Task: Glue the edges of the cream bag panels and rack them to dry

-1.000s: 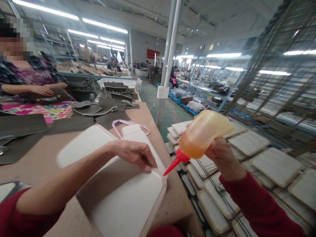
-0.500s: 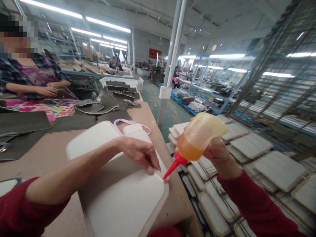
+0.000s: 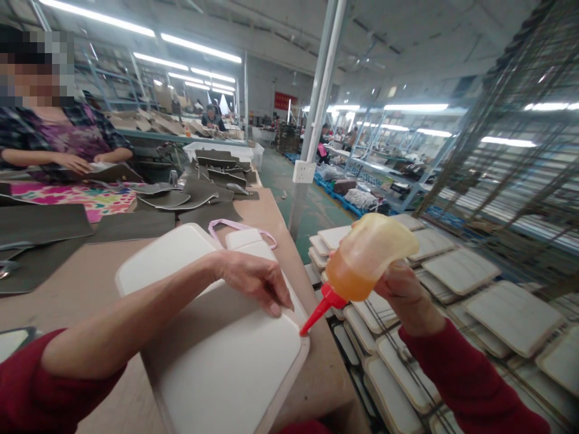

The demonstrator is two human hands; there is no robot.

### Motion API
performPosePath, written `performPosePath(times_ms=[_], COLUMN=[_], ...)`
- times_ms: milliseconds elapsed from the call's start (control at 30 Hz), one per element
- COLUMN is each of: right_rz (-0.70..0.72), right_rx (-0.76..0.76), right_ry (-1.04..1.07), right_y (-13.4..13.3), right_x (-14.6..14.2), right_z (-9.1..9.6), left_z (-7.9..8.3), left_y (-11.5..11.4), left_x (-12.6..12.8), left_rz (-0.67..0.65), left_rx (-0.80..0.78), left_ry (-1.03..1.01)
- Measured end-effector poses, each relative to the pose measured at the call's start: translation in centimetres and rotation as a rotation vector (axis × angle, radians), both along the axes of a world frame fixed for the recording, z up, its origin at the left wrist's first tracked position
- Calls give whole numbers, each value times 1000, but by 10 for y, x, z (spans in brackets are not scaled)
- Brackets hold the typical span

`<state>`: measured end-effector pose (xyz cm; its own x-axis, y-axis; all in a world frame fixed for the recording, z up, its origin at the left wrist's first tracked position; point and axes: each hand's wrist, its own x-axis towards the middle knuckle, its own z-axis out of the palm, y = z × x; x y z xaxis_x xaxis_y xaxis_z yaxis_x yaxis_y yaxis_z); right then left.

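My left hand (image 3: pixel 260 280) pinches the upper edge of a white panel with rounded corners (image 3: pixel 226 367), fingers closed near its right corner. In my right hand (image 3: pixel 398 286) is a soft squeeze bottle (image 3: pixel 366 253), tipped downward, with amber liquid gathered at its lower end. Its red nozzle (image 3: pixel 319 310) meets the panel's edge at the rounded right corner. Beneath the panel in my left hand lie more white panels (image 3: pixel 169 256) on the brown tabletop (image 3: pixel 106 295). A pale purple strap (image 3: pixel 242 223) loops behind them.
Dark grey leather-like pieces (image 3: pixel 190 199) cover the table's far left. A co-worker (image 3: pixel 67 138) there handles a dark piece. To my right stand racks stacked with white panels (image 3: pixel 461 268). A metal post with a socket box (image 3: pixel 304 172) rises beyond the table edge.
The nozzle tip has shifted slightly down along the corner of the panel, my right hand moving with it. My left hand keeps its grip. The co-worker's dark piece has been opened out.
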<state>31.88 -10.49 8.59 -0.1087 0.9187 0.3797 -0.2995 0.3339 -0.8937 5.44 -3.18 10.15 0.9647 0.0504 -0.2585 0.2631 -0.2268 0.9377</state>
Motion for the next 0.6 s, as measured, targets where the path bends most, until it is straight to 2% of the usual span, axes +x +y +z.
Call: performPosePath(times_ms=[200,467,600], right_rz=[-113,-267,-357], right_rx=[52,118,163], right_ry=[30,66,70], right_y=[-9,-17,-14], right_x=[0,6,8], right_z=[-4,-29,-33], left_z=[-2,-5,-5], left_y=[6,13,12], left_x=[-9,-21,-25], left_rz=[53,169,215], left_rx=[42,89,131], left_ry=[-38,-66,-69])
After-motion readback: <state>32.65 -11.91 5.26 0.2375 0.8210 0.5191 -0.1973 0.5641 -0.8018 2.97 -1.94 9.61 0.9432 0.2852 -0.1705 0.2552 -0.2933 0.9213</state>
